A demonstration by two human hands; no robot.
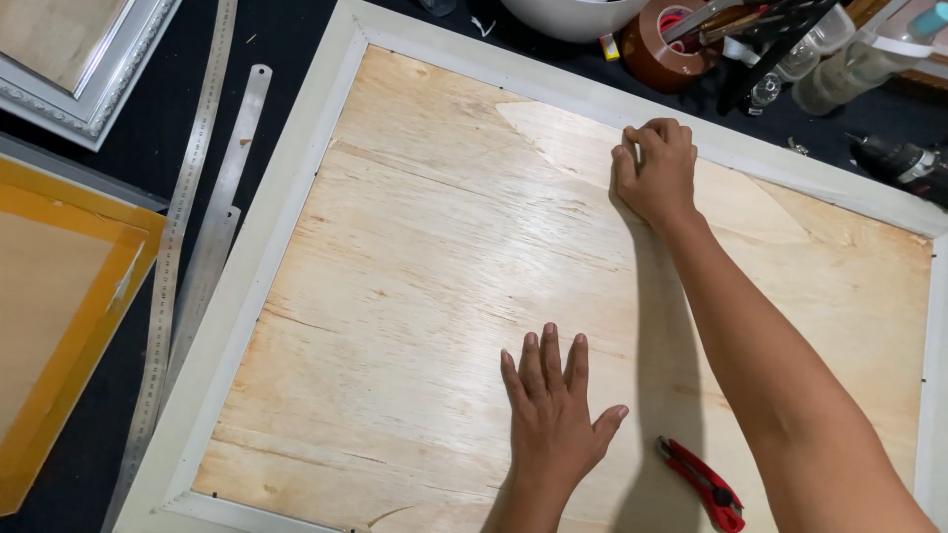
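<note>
while the left hand (551,415) is lying flat, fingers spread, on the plywood backing (444,296) inside the pale frame (286,188) on the desk, the right hand (655,173) is pressing, fingers curled, holding nothing, near the far edge; red cutter (703,482) is resting beside the forearm.

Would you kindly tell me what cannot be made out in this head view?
- Whether the right hand pinches anything: curled fingers hide it.
- Plywood panel under the flat left hand: covered.
- Red cutter blade: too small.
- Tape roll, bottles: cut by the top edge.
</note>
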